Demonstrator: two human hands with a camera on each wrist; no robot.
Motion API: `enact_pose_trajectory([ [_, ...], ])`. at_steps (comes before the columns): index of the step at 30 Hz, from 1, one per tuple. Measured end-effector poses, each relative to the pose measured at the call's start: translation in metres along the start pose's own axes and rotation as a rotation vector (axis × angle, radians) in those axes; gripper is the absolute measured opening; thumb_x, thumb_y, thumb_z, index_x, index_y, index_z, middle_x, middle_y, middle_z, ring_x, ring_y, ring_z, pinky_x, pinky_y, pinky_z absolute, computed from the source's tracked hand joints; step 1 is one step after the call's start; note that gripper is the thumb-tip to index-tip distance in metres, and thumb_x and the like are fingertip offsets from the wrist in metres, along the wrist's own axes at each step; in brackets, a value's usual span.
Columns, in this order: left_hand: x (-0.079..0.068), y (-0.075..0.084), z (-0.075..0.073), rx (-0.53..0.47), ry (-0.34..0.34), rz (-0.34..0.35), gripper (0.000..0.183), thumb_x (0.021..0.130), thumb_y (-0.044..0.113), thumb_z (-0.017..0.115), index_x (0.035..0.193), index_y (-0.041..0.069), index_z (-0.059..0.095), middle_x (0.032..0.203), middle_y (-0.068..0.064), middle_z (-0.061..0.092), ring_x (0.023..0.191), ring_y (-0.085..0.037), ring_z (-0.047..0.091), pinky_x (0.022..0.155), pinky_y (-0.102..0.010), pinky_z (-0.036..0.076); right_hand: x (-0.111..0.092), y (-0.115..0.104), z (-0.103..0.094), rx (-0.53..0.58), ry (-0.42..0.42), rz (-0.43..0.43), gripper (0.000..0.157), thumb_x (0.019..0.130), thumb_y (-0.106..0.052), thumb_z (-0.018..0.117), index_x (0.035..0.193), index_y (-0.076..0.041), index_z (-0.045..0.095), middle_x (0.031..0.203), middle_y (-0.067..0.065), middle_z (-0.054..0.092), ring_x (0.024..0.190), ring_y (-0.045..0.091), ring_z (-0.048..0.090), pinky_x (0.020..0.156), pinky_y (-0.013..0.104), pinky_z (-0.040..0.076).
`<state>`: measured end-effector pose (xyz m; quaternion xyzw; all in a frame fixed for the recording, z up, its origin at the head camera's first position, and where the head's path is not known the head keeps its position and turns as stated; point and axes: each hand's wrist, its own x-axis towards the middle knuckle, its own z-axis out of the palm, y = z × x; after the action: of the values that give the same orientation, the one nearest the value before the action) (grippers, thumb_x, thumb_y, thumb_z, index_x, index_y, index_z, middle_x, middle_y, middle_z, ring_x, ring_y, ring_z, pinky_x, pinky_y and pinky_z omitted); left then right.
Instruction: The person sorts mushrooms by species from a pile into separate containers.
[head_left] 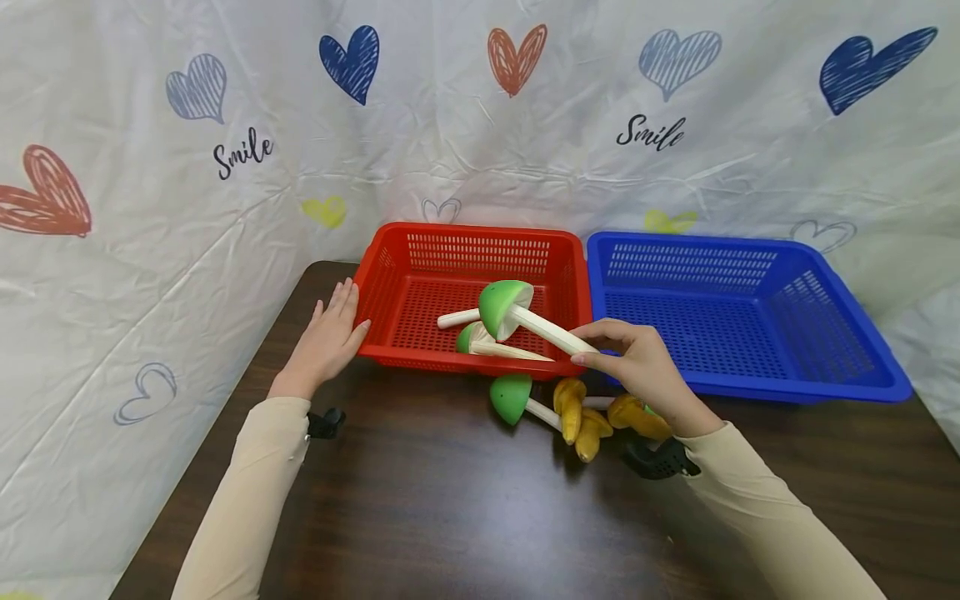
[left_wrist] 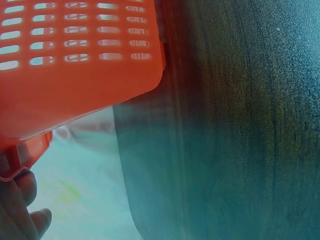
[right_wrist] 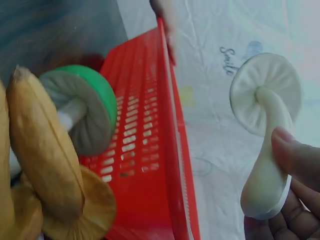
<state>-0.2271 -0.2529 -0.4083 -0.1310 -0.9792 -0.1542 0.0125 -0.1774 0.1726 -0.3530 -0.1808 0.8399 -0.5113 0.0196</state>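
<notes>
My right hand [head_left: 633, 358] pinches the white stem of a green-capped toy mushroom [head_left: 504, 307] between thumb and fingers, over the front rim of the red basket [head_left: 480, 363]. In the right wrist view the pale underside of that mushroom's cap [right_wrist: 265, 95] faces the camera. Two more mushrooms lie inside the red basket; one shows its green cap [head_left: 465, 337], the other mostly its stem [head_left: 456, 318]. My left hand [head_left: 326, 337] rests with straight fingers on the basket's left rim. In the left wrist view its fingertips [left_wrist: 27, 187] touch the rim's underside.
In front of the baskets lie a green-capped mushroom [head_left: 512, 398] and several yellow-brown mushrooms [head_left: 570, 408], partly under my right wrist. A blue basket [head_left: 795, 387] stands right of the red one on the dark table [head_left: 420, 500]. Behind hangs a white cloth [head_left: 450, 117] with hearts.
</notes>
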Motion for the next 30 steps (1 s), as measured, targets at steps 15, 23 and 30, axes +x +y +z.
enact_pose_trajectory([
  [15, -0.001, -0.001, -0.002, 0.005, 0.011, -0.006, 0.066, 0.1, 0.029, 0.038, 0.147, -0.008, 0.01, 0.155, -0.022, 0.007, 0.143, -0.034, 0.006, 0.11, -0.059, 0.007, 0.043, -0.008, 0.021, 0.028, -0.059, 0.013, 0.026, 0.081, -0.007, 0.074, 0.106, -0.003, 0.07, 0.097, 0.012, 0.069, 0.08, 0.019, 0.065, 0.068, 0.031, 0.053],
  [23, -0.001, 0.0, -0.002, -0.004, 0.015, -0.004, 0.066, 0.1, 0.028, 0.039, 0.147, -0.008, 0.011, 0.155, -0.022, 0.007, 0.143, -0.033, 0.005, 0.11, -0.058, 0.007, 0.066, -0.006, 0.031, 0.052, -0.083, 0.045, 0.027, 0.081, -0.006, 0.073, 0.107, 0.0, 0.069, 0.102, 0.015, 0.068, 0.086, 0.019, 0.066, 0.072, 0.032, 0.055],
  [30, 0.0, 0.0, 0.0, -0.011, 0.009, -0.003, 0.066, 0.101, 0.03, 0.036, 0.148, -0.006, 0.009, 0.155, -0.02, 0.005, 0.143, -0.032, 0.003, 0.111, -0.057, 0.004, 0.081, -0.005, 0.037, 0.054, -0.091, 0.075, 0.028, 0.08, -0.003, 0.073, 0.108, 0.001, 0.069, 0.102, 0.016, 0.068, 0.084, 0.02, 0.065, 0.072, 0.03, 0.054],
])
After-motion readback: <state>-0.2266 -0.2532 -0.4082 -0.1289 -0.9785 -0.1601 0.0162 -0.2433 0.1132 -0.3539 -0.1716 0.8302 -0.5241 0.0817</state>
